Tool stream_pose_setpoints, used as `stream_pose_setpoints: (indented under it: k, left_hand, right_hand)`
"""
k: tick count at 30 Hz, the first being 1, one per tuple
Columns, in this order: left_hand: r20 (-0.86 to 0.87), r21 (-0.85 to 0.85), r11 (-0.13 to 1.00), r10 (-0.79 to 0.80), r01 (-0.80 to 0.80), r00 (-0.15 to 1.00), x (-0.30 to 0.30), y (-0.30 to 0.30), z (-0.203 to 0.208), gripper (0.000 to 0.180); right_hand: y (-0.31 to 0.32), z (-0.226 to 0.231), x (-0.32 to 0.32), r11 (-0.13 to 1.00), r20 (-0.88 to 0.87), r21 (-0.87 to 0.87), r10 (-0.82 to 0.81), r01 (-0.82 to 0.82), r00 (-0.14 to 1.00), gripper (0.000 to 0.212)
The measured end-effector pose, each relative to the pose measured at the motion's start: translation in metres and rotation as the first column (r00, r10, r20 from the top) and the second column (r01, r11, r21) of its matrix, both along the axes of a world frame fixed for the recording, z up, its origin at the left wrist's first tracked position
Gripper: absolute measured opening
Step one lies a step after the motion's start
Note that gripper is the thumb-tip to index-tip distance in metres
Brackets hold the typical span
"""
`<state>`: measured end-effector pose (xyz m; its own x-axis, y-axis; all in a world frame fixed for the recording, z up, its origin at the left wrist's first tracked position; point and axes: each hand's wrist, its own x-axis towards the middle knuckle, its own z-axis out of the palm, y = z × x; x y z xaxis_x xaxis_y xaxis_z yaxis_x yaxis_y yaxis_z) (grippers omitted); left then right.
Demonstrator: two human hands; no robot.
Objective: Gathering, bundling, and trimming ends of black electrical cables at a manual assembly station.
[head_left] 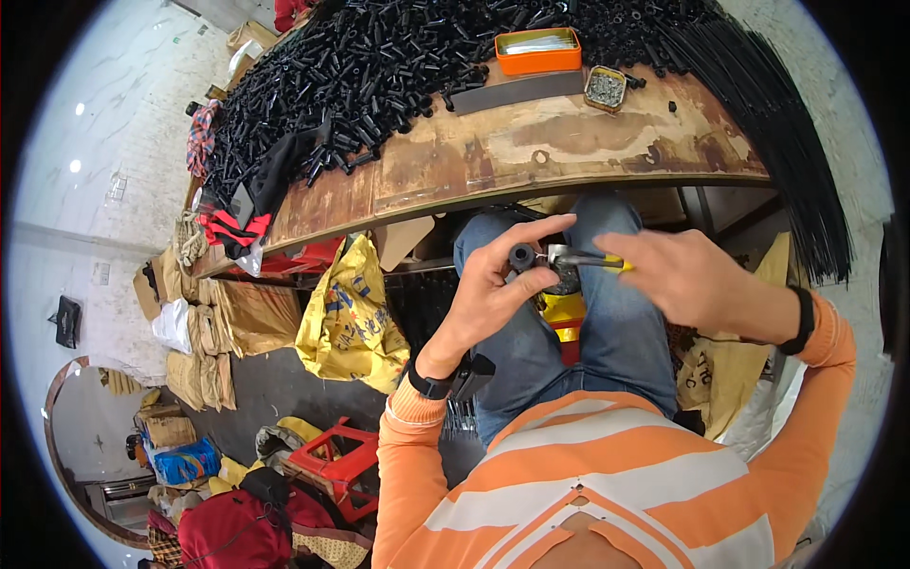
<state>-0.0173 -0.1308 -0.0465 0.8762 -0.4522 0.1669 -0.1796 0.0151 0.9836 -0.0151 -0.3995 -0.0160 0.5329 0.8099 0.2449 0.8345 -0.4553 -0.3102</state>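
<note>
Above my lap, my left hand (476, 289) pinches a short black tube (521, 256), its round hollow end turned up towards me. From the right, my right hand (671, 282) is closed on pliers (580, 257) with dark and yellow handles; motion smears its fingers a little. The metal jaws of the pliers are right beside the tube's end, near my left fingertips. Whether the jaws grip a small part there, I cannot tell.
A wooden table (455, 182) beyond my knees carries a heap of black tubes (313, 81), an orange box (538, 59), a small tray of metal bits (605, 88) and long black rods (773, 114). A yellow bag (353, 318) hangs at its edge; a red stool (336, 465) stands lower left.
</note>
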Motion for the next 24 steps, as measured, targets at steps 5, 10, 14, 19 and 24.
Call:
stream_pose_setpoints:
  k: [5, 10, 14, 19, 24]
  left_hand:
    - [0.251, -0.027, 0.992, -0.116, 0.126, 0.961, -0.001, -0.006, -0.011, 0.053]
    - [-0.057, -0.031, 0.994, -0.103, 0.101, 0.993, 0.003, -0.024, -0.002, 0.051]
    - [-0.116, -0.009, 0.997, -0.078, 0.078, 0.990, 0.013, -0.028, -0.006, 0.049]
    - [0.006, 0.026, 0.988, -0.150, 0.150, 0.989, 0.012, -0.038, -0.011, 0.060]
    - [-0.128, -0.065, 0.997, -0.055, 0.048, 0.990, 0.012, -0.038, -0.008, 0.040]
  right_hand:
    - [0.001, 0.024, 0.004, 0.994, -0.950, 0.059, 0.084, 0.091, -0.301, 0.042]
    - [-0.007, 0.005, -0.009, 0.938, 0.062, 0.310, -0.181, 0.153, 0.982, 0.035]
    - [-0.028, 0.002, -0.003, 0.964, -0.405, 0.214, -0.058, 0.156, 0.912, 0.037]
    - [-0.033, 0.019, -0.005, 0.968, -0.993, 0.053, 0.026, 0.245, 0.112, 0.037]
    - [-0.033, 0.000, -0.006, 0.936, -0.176, 0.248, -0.210, 0.250, 0.962, 0.040]
